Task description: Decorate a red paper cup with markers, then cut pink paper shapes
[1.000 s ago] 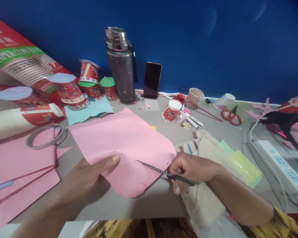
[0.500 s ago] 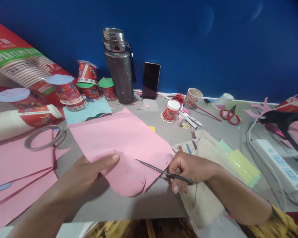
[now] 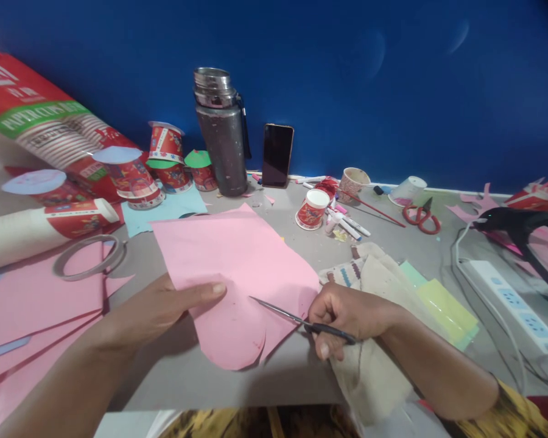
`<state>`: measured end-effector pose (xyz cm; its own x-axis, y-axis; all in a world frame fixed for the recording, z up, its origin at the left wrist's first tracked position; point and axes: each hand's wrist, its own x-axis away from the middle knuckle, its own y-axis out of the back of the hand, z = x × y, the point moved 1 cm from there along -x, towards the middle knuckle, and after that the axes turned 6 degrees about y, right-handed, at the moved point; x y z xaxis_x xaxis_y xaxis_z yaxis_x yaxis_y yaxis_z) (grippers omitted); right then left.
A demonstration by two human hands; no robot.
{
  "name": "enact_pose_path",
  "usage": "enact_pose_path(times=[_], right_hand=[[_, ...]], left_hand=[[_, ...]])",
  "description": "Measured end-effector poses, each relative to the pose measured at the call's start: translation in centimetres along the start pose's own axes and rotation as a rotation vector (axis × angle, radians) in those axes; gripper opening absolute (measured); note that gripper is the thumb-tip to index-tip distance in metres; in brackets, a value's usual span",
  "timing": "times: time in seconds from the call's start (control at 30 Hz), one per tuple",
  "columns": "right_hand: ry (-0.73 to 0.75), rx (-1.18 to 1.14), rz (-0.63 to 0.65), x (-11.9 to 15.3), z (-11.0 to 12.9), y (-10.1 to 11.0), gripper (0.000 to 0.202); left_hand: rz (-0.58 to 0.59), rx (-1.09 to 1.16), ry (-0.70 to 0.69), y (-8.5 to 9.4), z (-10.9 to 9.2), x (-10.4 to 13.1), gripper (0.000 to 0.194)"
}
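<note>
My left hand (image 3: 182,307) pinches a sheet of pink paper (image 3: 237,261) near its left edge, thumb on top and fingers hidden underneath. A rounded lobe has been cut at the sheet's near end, with a slit on its right side. My right hand (image 3: 338,319) is closed round the dark handles of a pair of scissors (image 3: 283,313). Their blade lies over the paper, tip pointing left towards my left thumb. The lower blade is hidden, apparently beneath the sheet.
Pink sheets (image 3: 41,298) and a tape roll (image 3: 89,258) lie left. Behind stand paper cups (image 3: 130,176), a metal flask (image 3: 221,140) and a phone (image 3: 277,155). Right are a cloth (image 3: 379,292), red-handled scissors (image 3: 421,218), a power strip (image 3: 511,301) and a black glue gun (image 3: 511,222).
The far left part of the pink paper has shifted right, and the cut lobe sits slightly lower. My left hand has moved a little right; the scissors stay in nearly the same place.
</note>
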<state>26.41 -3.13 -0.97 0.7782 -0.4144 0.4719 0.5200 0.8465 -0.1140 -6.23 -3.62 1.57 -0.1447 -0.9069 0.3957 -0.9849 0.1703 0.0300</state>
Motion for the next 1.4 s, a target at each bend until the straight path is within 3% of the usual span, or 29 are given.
enact_pose_path(times=[0.1,0.23,0.7,1.4], right_hand=[[0.011,0.019,0.01,0.0,0.1,0.1,0.056],[0.007,0.026,0.011,0.0,-0.1,0.3,0.059],[-0.04,-0.026,-0.008,-0.2,-0.4,0.3,0.057],[-0.075,-0.038,-0.036,-0.1,0.3,-0.3,0.048]], left_hand=[[0.083,-0.007,0.023,-0.3,-0.1,-0.2,0.026],[0.088,0.002,0.052,0.0,0.1,-0.5,0.027],[0.286,0.048,0.058,-0.3,0.5,-1.2,0.027],[0.279,0.001,0.062,-0.5,0.0,-1.0,0.026]])
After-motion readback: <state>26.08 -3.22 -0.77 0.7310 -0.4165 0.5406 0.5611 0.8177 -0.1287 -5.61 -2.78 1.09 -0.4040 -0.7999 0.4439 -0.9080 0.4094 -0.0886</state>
